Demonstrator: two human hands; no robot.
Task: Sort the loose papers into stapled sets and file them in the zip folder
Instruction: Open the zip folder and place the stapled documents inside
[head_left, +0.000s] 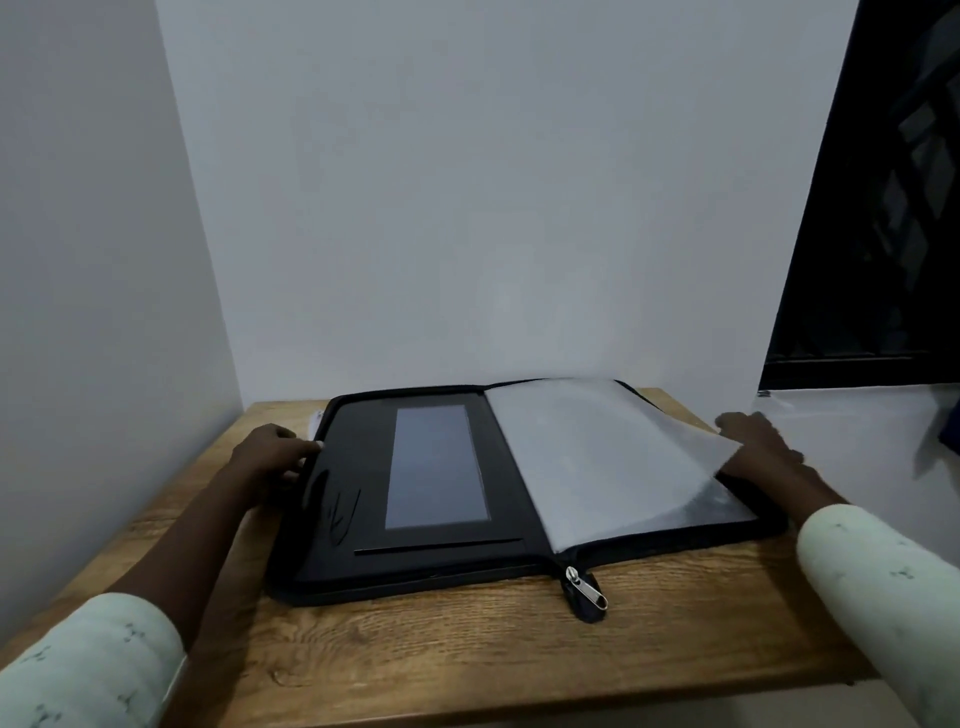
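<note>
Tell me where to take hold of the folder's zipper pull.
Pinch the zipper pull by its silver tab's free end, coming from the near side: it lies flat on the table, pointing toward you, past the zip folder's near edge.

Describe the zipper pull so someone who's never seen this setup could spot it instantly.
On the wooden table lies a black zip folder, opened flat like a book. Follow its centre fold to the near edge: the zipper pull pokes out there onto the bare wood. It is the only shiny silver metal piece, on a short black tail, against the matte black cover.
</note>
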